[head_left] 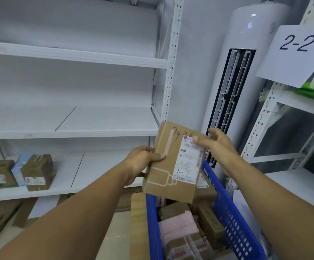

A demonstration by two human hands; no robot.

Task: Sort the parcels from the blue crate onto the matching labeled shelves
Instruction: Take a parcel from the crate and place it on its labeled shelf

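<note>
cardboard box [171, 162] sits tilted in the air just above the near end of the blue crate [227, 212], its white label [188, 160] facing up with "1-2" handwritten at the bottom. the left hand [143, 162] grips the box's left edge, thumb curled over the top face and fingers hidden beneath. the right hand [218, 147] is at the far right corner: its thumb tip lies on the label's upper corner and the fingers spread loosely past the box. i cannot tell whether those fingers press the back.

the box looks stiff and square-sided, and probably light, since one hand at one edge seems to carry most of it. plain cardboard should give decent grip; the glossy label and tape strip are likely slicker. the edges and corners are the sound places to hold, with a palm under the base if it proves heavier than it looks.

the sign [294, 53] on the right rack reads "2-2", so this one likely belongs on the left shelving [77, 59], where other parcels [34, 171] lie on a lower shelf. more parcels fill the crate.
</note>
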